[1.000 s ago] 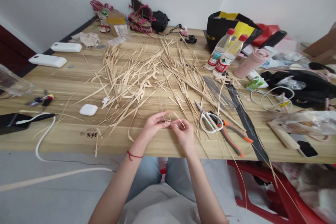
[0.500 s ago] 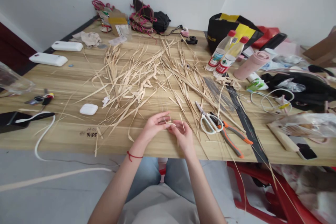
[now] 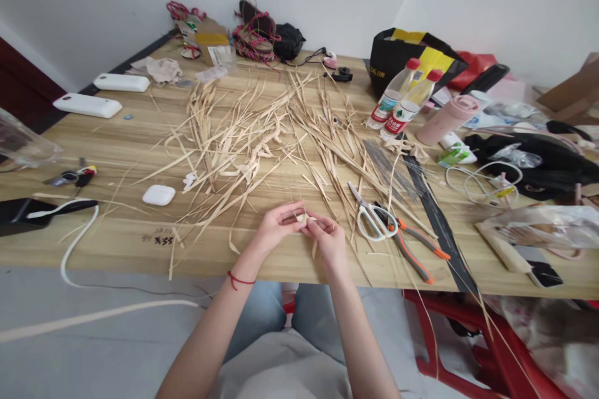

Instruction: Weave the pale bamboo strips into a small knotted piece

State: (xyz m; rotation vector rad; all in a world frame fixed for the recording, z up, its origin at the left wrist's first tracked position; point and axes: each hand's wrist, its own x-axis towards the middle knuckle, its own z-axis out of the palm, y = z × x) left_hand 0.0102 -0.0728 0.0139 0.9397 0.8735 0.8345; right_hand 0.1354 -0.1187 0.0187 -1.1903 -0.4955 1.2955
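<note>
Close to the table's front edge, my left hand (image 3: 281, 223) and my right hand (image 3: 329, 240) meet, fingertips almost touching. Between them is a small piece of pale woven straw (image 3: 303, 218), with thin wires standing out beyond my left fingers. The left hand pinches this piece from its side. My right thumb and fingers are closed on a flat straw strip at the piece, and its end hangs below the hand. Fingers hide most of the small piece. Beyond my hands lies a spread of loose straw strips (image 3: 219, 143), with a twisted straw figure (image 3: 262, 151) among them.
Right of my hands lie white-handled scissors (image 3: 374, 219) and orange-grey pliers (image 3: 414, 250). A bundle of thin wires (image 3: 390, 165) is behind them. Two water bottles (image 3: 397, 109) and a pink tumbler (image 3: 447, 120) stand farther right. A white earbud case (image 3: 158, 195) is to the left.
My right hand has turned slightly. The strip's end that stood up above its fingers now lies across at the small piece, with an end below the hand. The left hand has barely moved.
</note>
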